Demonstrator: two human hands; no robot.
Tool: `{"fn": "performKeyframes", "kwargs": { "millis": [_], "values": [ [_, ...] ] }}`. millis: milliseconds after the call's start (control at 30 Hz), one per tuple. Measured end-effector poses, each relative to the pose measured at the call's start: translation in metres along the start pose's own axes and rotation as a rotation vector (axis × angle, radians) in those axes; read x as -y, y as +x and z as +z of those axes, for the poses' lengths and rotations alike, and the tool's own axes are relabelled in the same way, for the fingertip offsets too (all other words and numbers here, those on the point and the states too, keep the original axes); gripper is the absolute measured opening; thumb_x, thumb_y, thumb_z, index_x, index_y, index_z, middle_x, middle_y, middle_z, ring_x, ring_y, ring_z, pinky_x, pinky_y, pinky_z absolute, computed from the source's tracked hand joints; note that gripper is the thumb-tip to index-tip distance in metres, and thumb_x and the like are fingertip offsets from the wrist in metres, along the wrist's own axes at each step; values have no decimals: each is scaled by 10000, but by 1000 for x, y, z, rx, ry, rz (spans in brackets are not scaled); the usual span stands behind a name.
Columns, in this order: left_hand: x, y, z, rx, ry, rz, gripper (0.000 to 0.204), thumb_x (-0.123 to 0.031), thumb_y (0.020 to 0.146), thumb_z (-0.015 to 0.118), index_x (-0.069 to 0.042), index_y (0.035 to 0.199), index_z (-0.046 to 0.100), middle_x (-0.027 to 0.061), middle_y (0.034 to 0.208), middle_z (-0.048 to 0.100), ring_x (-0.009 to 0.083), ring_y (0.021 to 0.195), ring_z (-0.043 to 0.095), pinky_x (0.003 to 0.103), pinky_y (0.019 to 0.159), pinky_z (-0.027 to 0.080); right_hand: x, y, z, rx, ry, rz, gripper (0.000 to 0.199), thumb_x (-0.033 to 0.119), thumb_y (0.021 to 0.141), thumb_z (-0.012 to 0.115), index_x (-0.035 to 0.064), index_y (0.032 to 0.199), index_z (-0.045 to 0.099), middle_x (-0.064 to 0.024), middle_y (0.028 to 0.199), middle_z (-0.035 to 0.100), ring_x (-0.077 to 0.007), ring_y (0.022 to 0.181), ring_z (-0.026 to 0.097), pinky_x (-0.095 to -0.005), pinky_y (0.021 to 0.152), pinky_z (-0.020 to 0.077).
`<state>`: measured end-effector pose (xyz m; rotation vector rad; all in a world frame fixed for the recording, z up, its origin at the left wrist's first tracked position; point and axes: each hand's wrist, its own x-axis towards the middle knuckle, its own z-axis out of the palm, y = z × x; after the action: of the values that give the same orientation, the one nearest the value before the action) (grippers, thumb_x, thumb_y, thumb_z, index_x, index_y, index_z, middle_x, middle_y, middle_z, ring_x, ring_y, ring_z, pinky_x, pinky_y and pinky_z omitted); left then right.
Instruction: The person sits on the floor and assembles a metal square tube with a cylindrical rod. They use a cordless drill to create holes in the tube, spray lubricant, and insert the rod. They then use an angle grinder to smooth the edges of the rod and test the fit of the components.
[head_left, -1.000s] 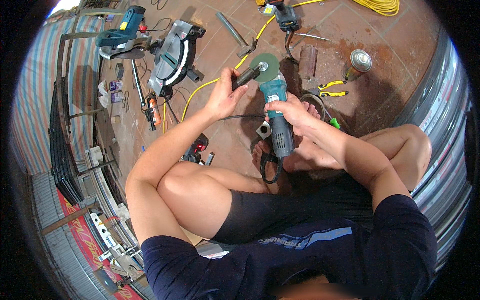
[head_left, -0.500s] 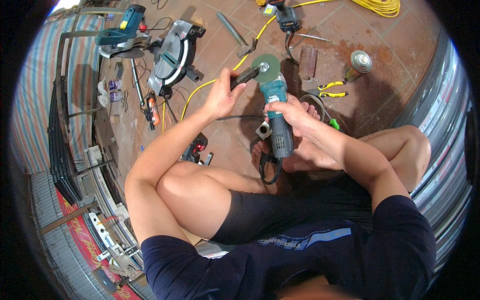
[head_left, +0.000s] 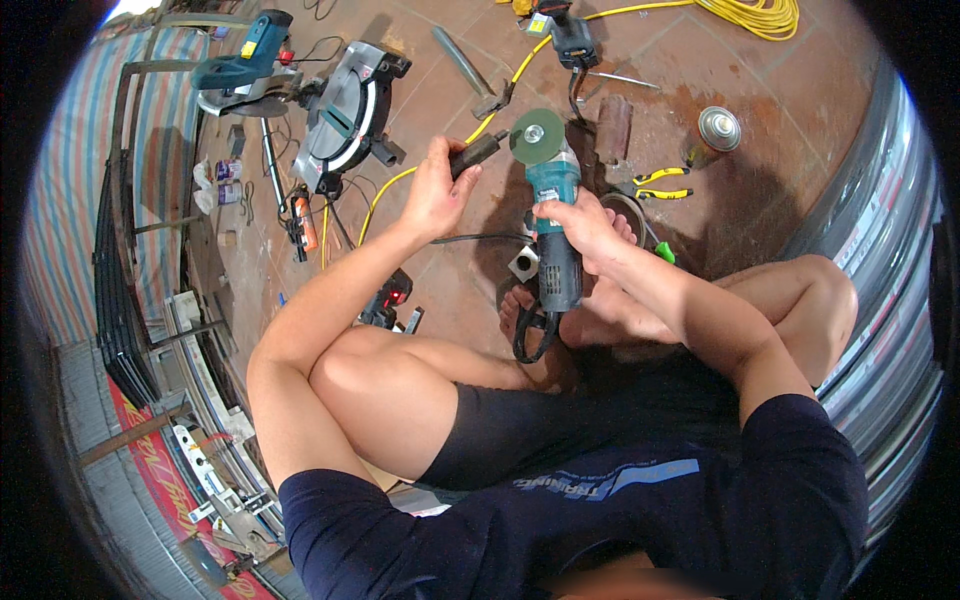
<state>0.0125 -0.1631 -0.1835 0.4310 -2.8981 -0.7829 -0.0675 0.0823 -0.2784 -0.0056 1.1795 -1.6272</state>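
In my left hand [head_left: 437,195] is a dark, round, handle-like piece [head_left: 474,153] with a narrower tip. The fingers are wrapped around it, and its tip points at the disc with a small gap between. My right hand [head_left: 588,230] grips the teal and black body of an angle grinder [head_left: 560,265] from its right side. A green disc [head_left: 546,153] with a metal nut at its centre faces up at the grinder's far end, and looks still. The grinder's black cord loops down beside my bare feet [head_left: 620,312].
Farther left stands a mitre saw [head_left: 335,125]. Beyond the grinder lie a hammer [head_left: 462,62], a rusty tube piece [head_left: 614,130], yellow-handled pliers [head_left: 662,193], a can [head_left: 719,130] and a yellow hose [head_left: 750,14]. Long tubes [head_left: 880,270] line the right side. A short square tube [head_left: 523,263] lies near my foot.
The dark handle-like piece has drawn back to the left, away from the disc it overlapped before. The grinder has shifted very slightly to the right at its disc end.
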Motion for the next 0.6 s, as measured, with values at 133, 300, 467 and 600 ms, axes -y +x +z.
{"fn": "performKeyframes", "kwargs": {
  "millis": [133,300,467,600],
  "values": [
    [4,4,-4,-1,37,-173,411,-230,1066,758,51,1297,565,265,1008,734,422,863,746,527,811,579,-1,-2,4,-85,-287,-270,465,244,893,850,11,1242,650,-142,1084,758,-279,993,765,-428,898,595],
    [2,13,-10,22,-250,-457,420,-270,1099,719,80,1292,591,231,909,734,320,686,731,493,649,587,11,-8,5,-172,-563,-406,660,319,897,852,-11,1397,577,-232,1188,747,-400,1134,744,-481,1038,563],
    [-1,9,-16,6,-312,-540,443,-294,1112,707,100,1283,600,231,935,741,259,629,723,461,570,574,41,-10,2,-186,-681,-396,701,373,907,861,-34,1369,525,-331,1209,741,-497,1180,743,-538,1030,567],
    [1,9,-13,-124,25,-251,417,-270,1092,714,93,1258,597,287,945,747,421,711,751,513,648,596,58,-18,5,-189,-787,-384,690,369,925,847,-59,1338,498,-373,1181,738,-554,1172,734,-563,1016,571]
  ]
}}
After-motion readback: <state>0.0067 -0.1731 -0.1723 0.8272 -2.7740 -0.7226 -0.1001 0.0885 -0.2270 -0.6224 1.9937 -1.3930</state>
